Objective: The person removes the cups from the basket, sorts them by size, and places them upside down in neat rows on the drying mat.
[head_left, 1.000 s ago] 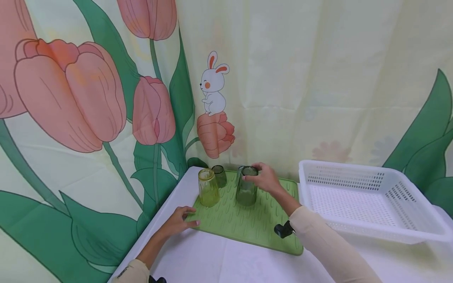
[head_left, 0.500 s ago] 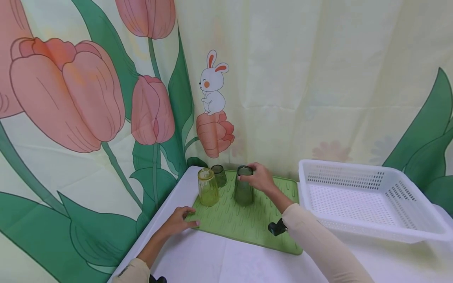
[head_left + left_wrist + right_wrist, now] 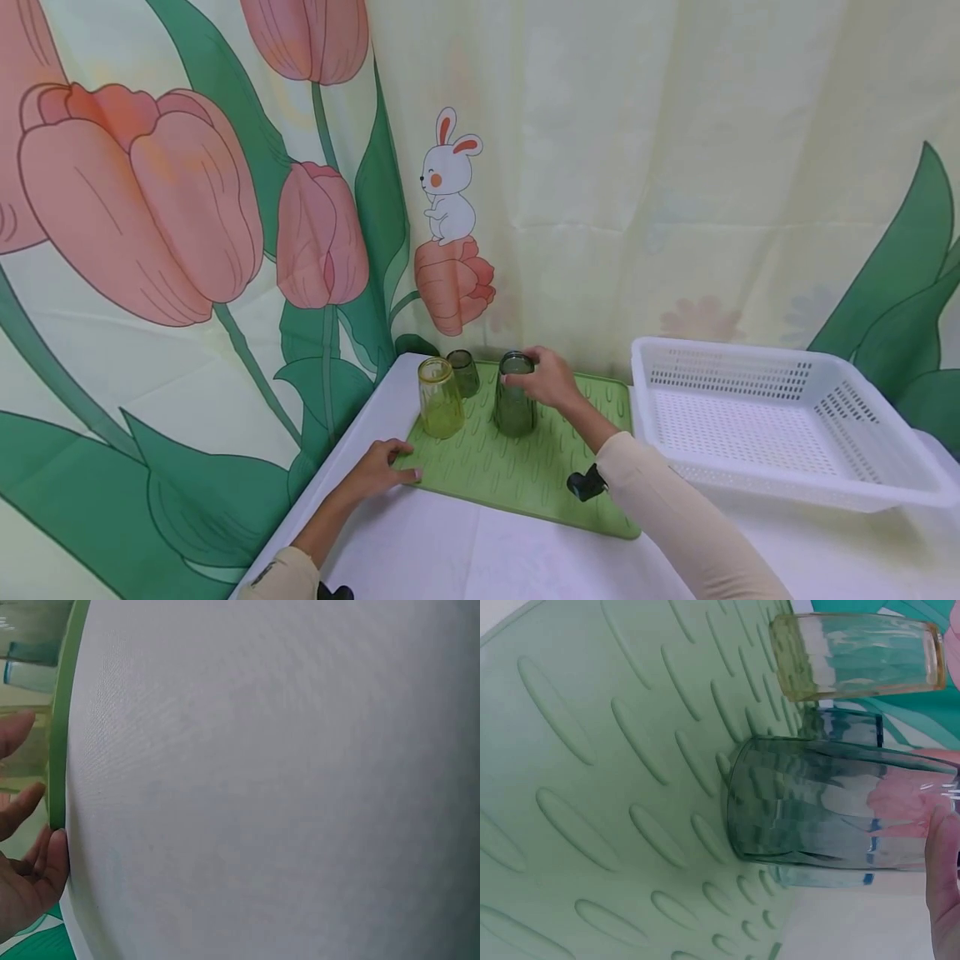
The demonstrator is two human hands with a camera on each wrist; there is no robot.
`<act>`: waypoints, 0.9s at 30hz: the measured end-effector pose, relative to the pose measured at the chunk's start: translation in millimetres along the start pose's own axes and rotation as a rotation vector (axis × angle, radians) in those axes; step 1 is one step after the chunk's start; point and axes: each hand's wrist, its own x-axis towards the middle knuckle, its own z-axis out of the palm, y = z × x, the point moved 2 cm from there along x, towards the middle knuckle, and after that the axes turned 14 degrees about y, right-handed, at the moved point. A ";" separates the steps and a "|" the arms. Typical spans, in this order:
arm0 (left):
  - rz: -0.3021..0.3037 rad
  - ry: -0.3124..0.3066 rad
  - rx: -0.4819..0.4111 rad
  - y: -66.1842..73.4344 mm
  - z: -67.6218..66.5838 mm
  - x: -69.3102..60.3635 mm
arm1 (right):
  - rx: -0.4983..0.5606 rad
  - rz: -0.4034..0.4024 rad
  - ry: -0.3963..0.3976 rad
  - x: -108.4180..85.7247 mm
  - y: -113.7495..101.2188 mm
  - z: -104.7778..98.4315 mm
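My right hand (image 3: 551, 379) grips the upper end of a tall dark grey-green glass (image 3: 516, 408), thumb on the near side and fingers reaching behind. The glass stands at the middle of a green ridged drying mat (image 3: 480, 475). My left hand (image 3: 377, 468) lies at the mat's front left corner, fingers relaxed and touching its edge. Left of the gripped glass stands a yellow glass (image 3: 441, 408), with a small dark glass (image 3: 465, 375) behind it. A bluish glass (image 3: 825, 877) shows partly behind the gripped one in the right wrist view.
A white perforated basket (image 3: 750, 483) stands to the right of the mat, close to its edge. White cloth (image 3: 420, 550) covers the table. Behind it hangs a curtain (image 3: 585, 167) printed with tulips and a rabbit.
My right hand has shifted the grey-green glass slightly left, so it now covers the glass behind it in the head view. Over the last half second little has moved. My left hand stays put.
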 end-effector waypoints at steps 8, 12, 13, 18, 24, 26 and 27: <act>0.020 -0.006 0.008 2.6 -0.3 -1.8 | 0.085 0.020 -0.019 -2.3 -0.6 6.2; 0.034 -0.006 0.025 3.9 -0.7 -1.8 | 0.107 0.034 -0.009 -4.7 -2.0 7.9; 0.031 -0.006 0.029 3.8 -0.5 -1.7 | 0.110 0.037 -0.006 -5.1 -2.2 8.1; 0.027 0.001 0.050 2.2 0.1 -0.6 | 0.130 0.037 -0.013 -5.6 -3.6 8.8; 0.031 -0.001 0.060 0.8 0.1 0.5 | 0.037 -0.023 -0.002 -6.0 -5.9 6.1; 0.028 -0.003 0.064 0.8 -0.7 0.8 | 0.001 -0.039 -0.006 -6.7 -6.8 4.0; 0.026 -0.003 0.065 0.8 -1.1 1.0 | -0.011 -0.045 -0.011 -7.0 -7.1 3.0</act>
